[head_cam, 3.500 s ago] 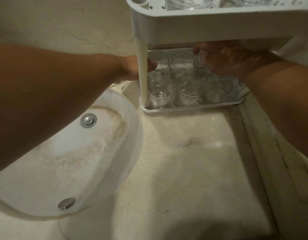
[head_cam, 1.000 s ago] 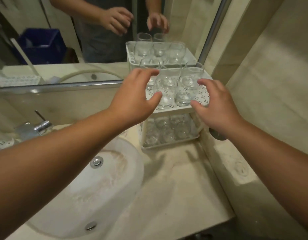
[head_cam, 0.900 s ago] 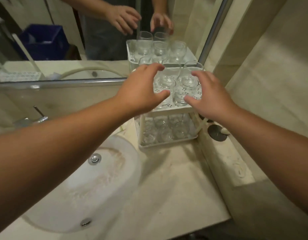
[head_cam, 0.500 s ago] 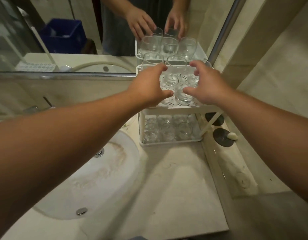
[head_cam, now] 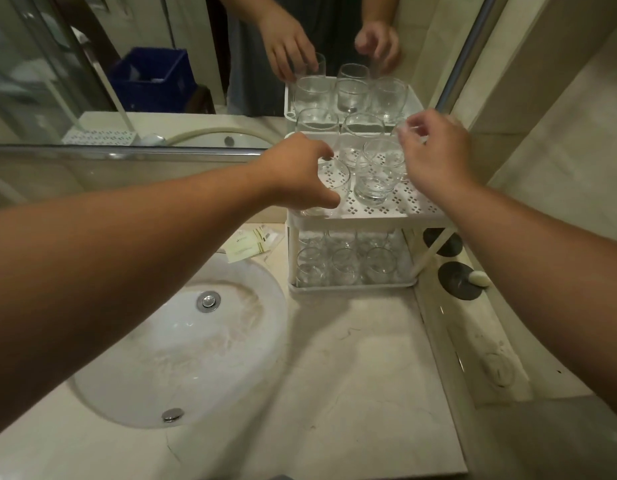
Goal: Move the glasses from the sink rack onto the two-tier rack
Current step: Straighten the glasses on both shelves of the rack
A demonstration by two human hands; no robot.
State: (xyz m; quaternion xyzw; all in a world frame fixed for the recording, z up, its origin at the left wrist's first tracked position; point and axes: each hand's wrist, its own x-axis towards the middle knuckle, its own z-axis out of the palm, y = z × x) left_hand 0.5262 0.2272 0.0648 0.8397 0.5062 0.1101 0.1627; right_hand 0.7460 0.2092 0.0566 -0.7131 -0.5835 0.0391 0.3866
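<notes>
gripping a front glass, the left hand hides it; right hand fingers pinch a blurred glass rim.

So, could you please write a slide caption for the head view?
Both hands, left hand and right hand, each grip a glass on the two-tier rack's top shelf beside the sink.

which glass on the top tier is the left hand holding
The front-left glass on the top tier: the left hand curls round it, while the glass beside it stands free.
</notes>
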